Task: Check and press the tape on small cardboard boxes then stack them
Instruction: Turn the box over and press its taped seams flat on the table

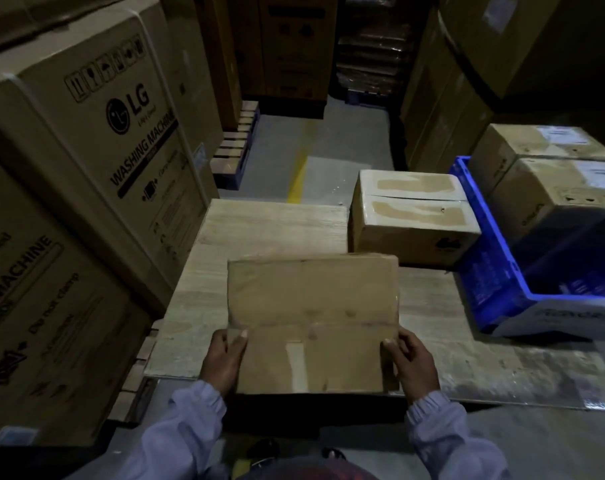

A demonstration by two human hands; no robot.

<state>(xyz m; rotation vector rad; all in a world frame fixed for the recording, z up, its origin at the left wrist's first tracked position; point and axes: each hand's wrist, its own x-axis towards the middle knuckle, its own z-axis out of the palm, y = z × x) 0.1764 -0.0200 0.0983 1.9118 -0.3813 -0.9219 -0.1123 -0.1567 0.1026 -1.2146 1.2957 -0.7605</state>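
Note:
A small brown cardboard box (311, 306) sits in front of me over the near edge of a pale wooden board (259, 223). My left hand (223, 358) grips its near left corner with the thumb on the front face. At the near right corner, my right hand (410, 362) grips the box the same way. Clear tape runs along the box's front fold. A second taped cardboard box (408, 216) rests on the board behind and to the right, its top seam slightly split.
Tall washing machine cartons (86, 161) wall off the left side. A blue plastic crate (495, 282) stands at the right, with two more cardboard boxes (550, 174) behind it. A grey floor aisle with a yellow line (297, 178) runs ahead between stacked cartons.

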